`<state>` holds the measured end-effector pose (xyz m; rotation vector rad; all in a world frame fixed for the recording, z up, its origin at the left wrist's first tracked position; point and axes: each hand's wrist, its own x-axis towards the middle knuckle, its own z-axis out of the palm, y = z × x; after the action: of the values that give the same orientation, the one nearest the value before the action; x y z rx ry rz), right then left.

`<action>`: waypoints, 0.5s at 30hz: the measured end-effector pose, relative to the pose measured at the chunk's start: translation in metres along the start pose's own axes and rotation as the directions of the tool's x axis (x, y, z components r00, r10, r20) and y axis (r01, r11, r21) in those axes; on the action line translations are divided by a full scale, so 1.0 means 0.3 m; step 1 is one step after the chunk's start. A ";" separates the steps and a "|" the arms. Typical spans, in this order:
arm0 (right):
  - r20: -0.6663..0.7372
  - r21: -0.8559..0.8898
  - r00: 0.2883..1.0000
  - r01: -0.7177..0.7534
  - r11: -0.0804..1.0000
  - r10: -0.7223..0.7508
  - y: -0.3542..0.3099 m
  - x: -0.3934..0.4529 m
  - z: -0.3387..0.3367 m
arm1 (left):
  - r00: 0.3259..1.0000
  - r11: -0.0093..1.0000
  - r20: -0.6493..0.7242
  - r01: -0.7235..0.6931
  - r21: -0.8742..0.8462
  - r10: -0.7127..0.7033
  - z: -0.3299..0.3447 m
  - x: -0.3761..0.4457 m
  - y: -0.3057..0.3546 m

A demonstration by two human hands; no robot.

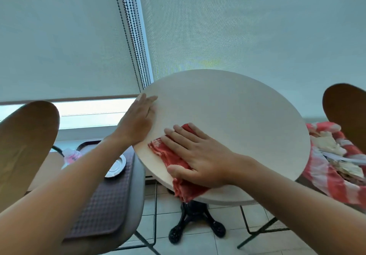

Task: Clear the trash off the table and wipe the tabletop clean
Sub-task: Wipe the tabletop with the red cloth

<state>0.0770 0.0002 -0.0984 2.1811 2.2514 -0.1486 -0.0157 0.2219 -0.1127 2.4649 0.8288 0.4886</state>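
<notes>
A round pale tabletop (237, 120) fills the middle of the view, with nothing on it but a red cloth. The red cloth (174, 159) lies near the table's front left edge and hangs a little over the rim. My right hand (198, 155) presses flat on the cloth with straight, spread fingers. My left hand (136, 122) rests flat on the table's left edge, fingers straight and pointing toward the window.
A chair (111, 205) at the left carries a dark tray with a metal dish (116, 165) and a plastic bottle (71, 155). On the right chair sits a red and white striped bag (334, 177) holding crumpled paper. Window blinds and bead chains (134, 42) hang behind.
</notes>
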 end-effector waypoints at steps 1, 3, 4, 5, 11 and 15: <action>0.014 -0.018 0.998 0.055 0.998 -0.054 0.019 -0.010 -0.006 | 1.000 1.000 -0.003 -0.001 0.008 0.001 0.000 0.000 0.000; 0.036 -0.045 0.986 0.162 0.986 -0.161 0.060 -0.023 -0.016 | 1.000 1.000 -0.009 0.004 0.006 -0.004 0.000 0.001 -0.001; 0.046 -0.057 0.976 0.215 0.975 -0.212 0.079 -0.028 -0.022 | 1.000 1.000 -0.011 0.002 0.008 -0.002 0.001 0.001 0.001; 0.057 -0.066 0.964 0.262 0.963 -0.259 0.098 -0.030 -0.029 | 1.000 1.000 -0.013 -0.003 0.017 0.004 0.002 0.001 0.005; 0.060 0.106 0.964 0.251 0.962 -0.258 0.121 -0.040 -0.073 | 0.995 0.987 0.014 -0.103 0.124 0.102 0.004 -0.013 0.012; -0.076 0.392 0.950 -0.252 0.885 0.304 -0.022 -0.015 -0.061 | 0.993 0.991 0.030 -0.117 0.061 0.115 0.036 -0.048 0.047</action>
<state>0.0716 -0.0031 -0.0794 2.7639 2.0777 -0.4835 -0.0149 0.1993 -0.1162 2.5825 0.7034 0.4769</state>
